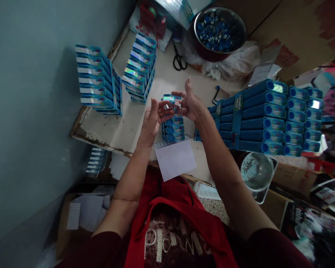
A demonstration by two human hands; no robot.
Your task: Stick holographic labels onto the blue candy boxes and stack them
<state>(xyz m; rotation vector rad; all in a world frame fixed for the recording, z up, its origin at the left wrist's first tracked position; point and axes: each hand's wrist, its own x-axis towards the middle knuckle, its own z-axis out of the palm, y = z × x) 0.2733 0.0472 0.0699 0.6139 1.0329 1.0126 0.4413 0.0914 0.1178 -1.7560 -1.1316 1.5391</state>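
My left hand point(154, 118) and my right hand point(194, 105) face each other over a row of small blue packs point(175, 129) standing at the table's near side. Both thumbs point up and away from the other fingers, which stretch inward over the far packs. Shiny strips show at the fingertips; whether these lie on the packs or touch the fingers I cannot tell. The nearest packs show rounded blue ends. Directly in front of the row lies a blank white sheet point(175, 159), partly over the table edge.
Blue packs with shiny strips stand in stacks point(96, 80) point(141, 67) at left. A large stack of blue packs point(251, 117) fills the right. Scissors point(179, 61), a metal bowl of blue pieces point(220, 31) and plastic bags point(237, 63) lie behind. A clear bowl point(257, 171) sits lower right.
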